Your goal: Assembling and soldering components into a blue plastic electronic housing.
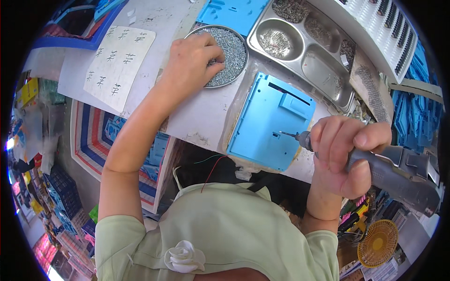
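Note:
My left hand (pixel 194 61) reaches into a round metal bowl (pixel 247 58) filled with small silvery screws (pixel 230 44). Its fingers are curled down among the screws, and whatever lies between the fingertips is hidden. In my right hand (pixel 341 150) is a dark grey electric screwdriver (pixel 398 175), gripped near its front end with the bit pointing left. The bit hovers over a light blue plastic panel (pixel 262 122), or just touches it; I cannot tell which. This panel has a slot, a raised block and small holes, and lies flat on the table before me.
A steel compartment tray (pixel 307 49) with small metal parts stands beyond the panel. Another blue panel (pixel 229 16) lies at the back. On the left is a white sheet (pixel 119 68) with handwriting; below it, a striped bag (pixel 89 140) holds blue parts. A yellow fan (pixel 377 243) is low right.

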{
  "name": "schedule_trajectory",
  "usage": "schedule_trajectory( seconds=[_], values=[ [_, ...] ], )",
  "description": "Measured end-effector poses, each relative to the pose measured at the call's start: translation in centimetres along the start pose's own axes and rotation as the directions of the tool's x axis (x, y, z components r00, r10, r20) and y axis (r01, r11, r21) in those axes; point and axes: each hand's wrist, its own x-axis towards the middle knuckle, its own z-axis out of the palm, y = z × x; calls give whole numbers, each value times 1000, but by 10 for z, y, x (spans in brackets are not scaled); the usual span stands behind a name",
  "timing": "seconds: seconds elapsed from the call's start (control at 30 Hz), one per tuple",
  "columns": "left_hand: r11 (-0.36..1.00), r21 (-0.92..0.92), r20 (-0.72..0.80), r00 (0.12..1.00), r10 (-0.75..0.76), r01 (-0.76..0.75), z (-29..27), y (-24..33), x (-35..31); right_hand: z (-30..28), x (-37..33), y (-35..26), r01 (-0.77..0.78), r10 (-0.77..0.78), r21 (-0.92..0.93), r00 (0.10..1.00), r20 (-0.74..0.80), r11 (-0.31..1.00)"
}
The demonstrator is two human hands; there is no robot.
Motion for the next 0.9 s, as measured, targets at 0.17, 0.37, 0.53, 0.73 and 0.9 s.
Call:
schedule_trajectory(
  seconds=[0.17, 0.37, 0.53, 0.73, 0.9],
  values=[
    [990, -139, -73, 997, -26, 16, 6, -14, 4, -7, -15, -13, -11, 11, 8, 1000, -5, 1000],
    [992, 120, -17, 999, 39, -37, 15, -32, 11, -13, -39, -27, -7, 8, -51, 1000, 18, 999],
    [982, 191, 22, 1000, -13, 9, 5, -38, 12, -8, -66, -30, 18, -23, -116, 999, -39, 993],
    [981, -29, 29, 981, -190, 191, -3, 4, 15, -7, -89, -21, 7, -11, -89, 999, -48, 996],
    [878, -429, 109, 953, 282, -211, -11, 96, -13, -4, -89, -8, 56, -55, -163, 998, 11, 985]
  ],
)
